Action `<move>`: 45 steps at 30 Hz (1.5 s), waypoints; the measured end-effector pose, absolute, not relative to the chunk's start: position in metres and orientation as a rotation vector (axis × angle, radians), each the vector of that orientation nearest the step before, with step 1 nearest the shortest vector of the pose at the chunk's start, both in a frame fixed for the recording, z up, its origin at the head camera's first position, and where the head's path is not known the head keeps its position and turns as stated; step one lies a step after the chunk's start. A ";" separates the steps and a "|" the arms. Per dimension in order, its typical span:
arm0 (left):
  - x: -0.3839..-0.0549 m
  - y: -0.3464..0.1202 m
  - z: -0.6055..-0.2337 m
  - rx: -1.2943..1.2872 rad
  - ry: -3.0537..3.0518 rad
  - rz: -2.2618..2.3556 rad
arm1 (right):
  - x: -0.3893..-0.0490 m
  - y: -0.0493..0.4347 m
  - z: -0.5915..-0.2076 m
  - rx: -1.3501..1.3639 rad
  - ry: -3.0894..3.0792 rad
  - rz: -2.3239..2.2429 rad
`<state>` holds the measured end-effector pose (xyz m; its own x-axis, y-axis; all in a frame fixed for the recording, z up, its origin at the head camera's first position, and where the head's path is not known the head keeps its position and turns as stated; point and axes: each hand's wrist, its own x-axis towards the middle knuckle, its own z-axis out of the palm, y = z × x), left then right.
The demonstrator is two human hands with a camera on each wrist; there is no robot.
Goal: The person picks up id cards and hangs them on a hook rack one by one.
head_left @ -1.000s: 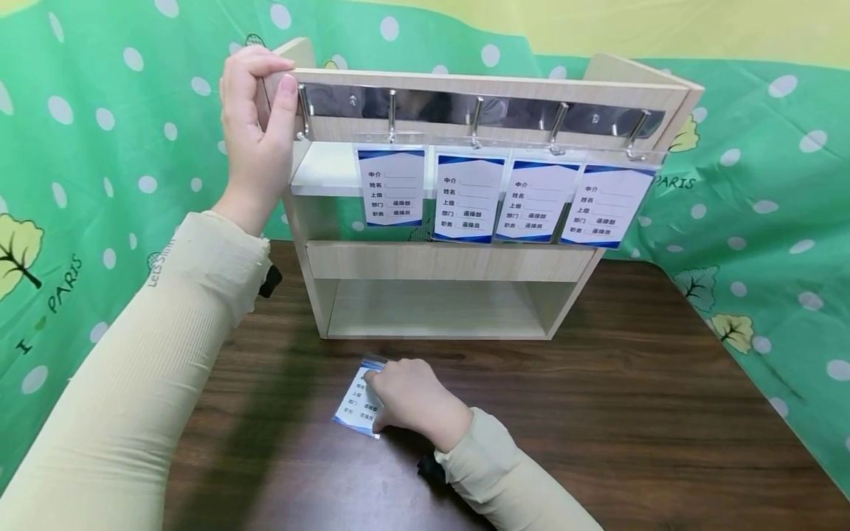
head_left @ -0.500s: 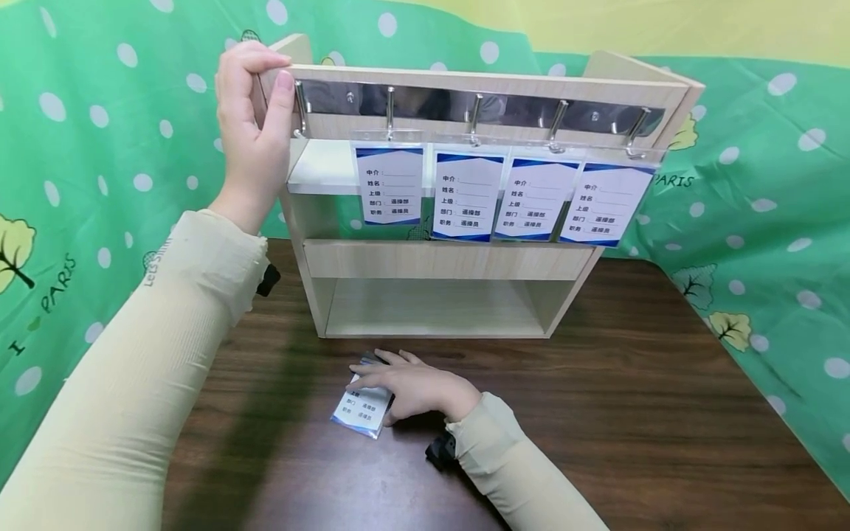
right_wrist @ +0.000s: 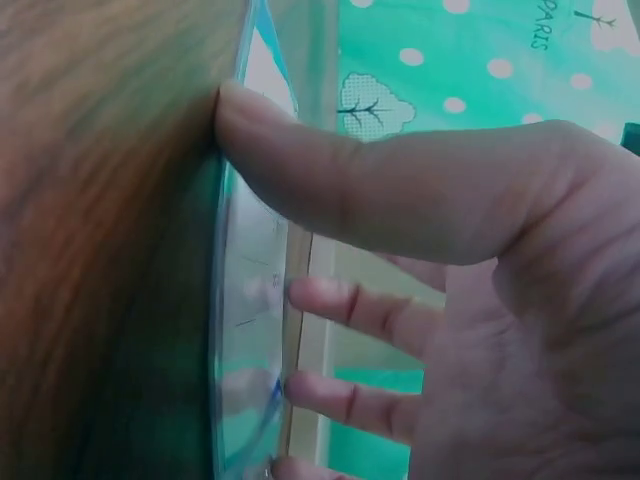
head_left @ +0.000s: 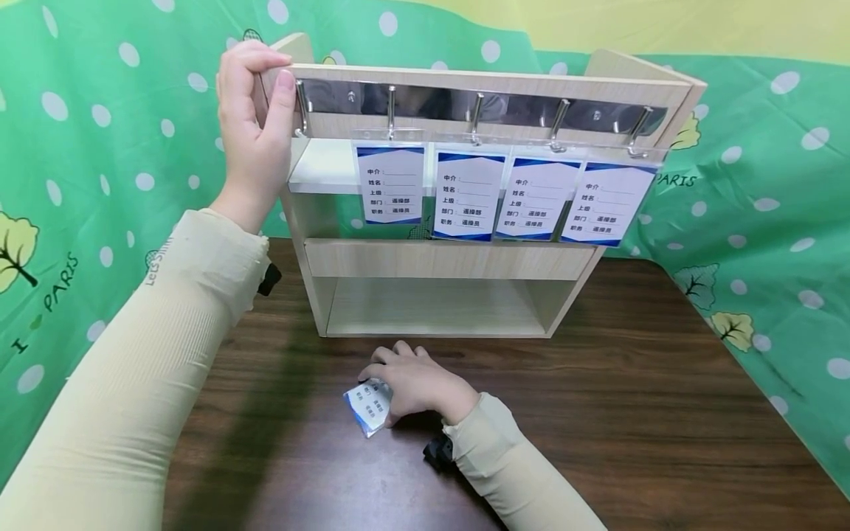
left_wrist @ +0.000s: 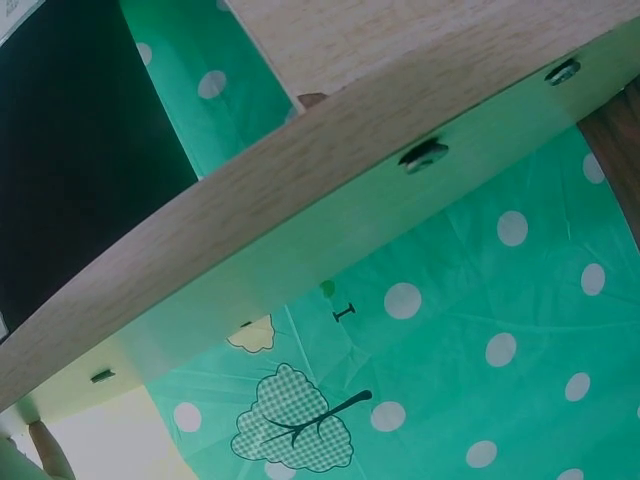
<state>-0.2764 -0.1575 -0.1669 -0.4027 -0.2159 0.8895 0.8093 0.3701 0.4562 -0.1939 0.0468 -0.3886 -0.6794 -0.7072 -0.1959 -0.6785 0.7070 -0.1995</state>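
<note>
My left hand (head_left: 255, 129) grips the upper left corner of the pale wooden shelf (head_left: 451, 258), thumb on the front beside the first hook. In the left wrist view, a wooden panel (left_wrist: 280, 190) crosses the picture. On the dark table (head_left: 631, 383), a blue-and-white name badge (head_left: 369, 404) in a clear sleeve lies partly hidden under my right hand (head_left: 418, 383). The right wrist view shows the thumb at the edge of the badge (right_wrist: 250, 310), while the extended fingers (right_wrist: 350, 395) touch its face with their tips.
Several similar badges (head_left: 469, 195) hang from the metal hook rail (head_left: 524, 114) on the shelf front. The leftmost hook (head_left: 302, 110) carries no badge. Green dotted cloth (head_left: 99, 184) surrounds the table at the back and sides.
My right hand loosened and spread over the badge, then drew in slightly. The badge has turned clockwise on the table, its top now under the hand. The left hand keeps its place.
</note>
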 end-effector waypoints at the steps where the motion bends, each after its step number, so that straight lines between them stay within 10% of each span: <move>1: -0.276 -0.157 -0.167 -0.544 -1.601 -1.250 | -0.195 0.047 -0.389 -1.082 2.657 -0.166; 45: -0.275 -0.157 -0.166 -0.523 -1.629 -1.215 | -0.206 0.055 -0.377 -0.994 2.746 -0.224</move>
